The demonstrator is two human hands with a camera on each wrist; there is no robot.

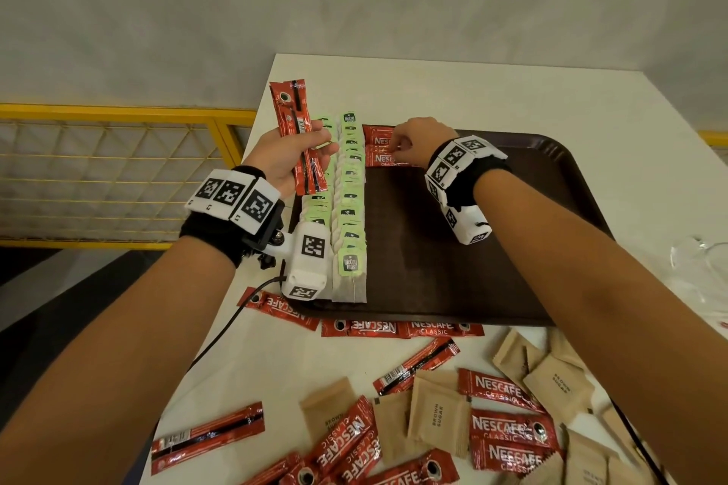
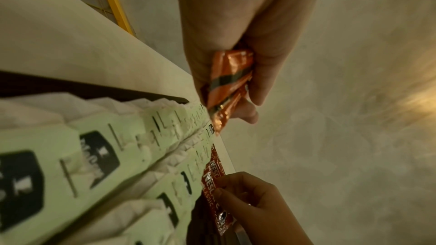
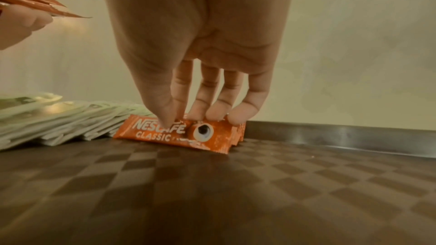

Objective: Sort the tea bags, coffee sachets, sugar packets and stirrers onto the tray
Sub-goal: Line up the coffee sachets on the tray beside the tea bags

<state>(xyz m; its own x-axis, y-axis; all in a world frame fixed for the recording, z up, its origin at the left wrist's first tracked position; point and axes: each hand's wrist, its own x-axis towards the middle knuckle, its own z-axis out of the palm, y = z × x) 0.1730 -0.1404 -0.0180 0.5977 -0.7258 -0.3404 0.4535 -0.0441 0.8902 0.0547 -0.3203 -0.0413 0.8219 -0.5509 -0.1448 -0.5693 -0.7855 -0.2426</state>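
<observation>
Left of centre: left hand (image 1: 289,157) gripping a bunch of glossy red sachets (image 1: 296,134) upright, over the left edge of the tabletop (image 1: 453,91). Just right, along the left side of the dark checkered tray (image 1: 453,240): two overlapping rows of pale green tea bags (image 1: 350,205). Upper centre: right hand (image 1: 417,142), fingers (image 3: 238,116) bent, thumb and fingertips pinching a crinkled red Nescafe sachet (image 3: 179,133) flat beside the tea bags, near the tray's far rim. Right: bare tray floor. Lower frame: loose red sachets and tan sugar packets (image 1: 437,417) scattered on the tabletop.
</observation>
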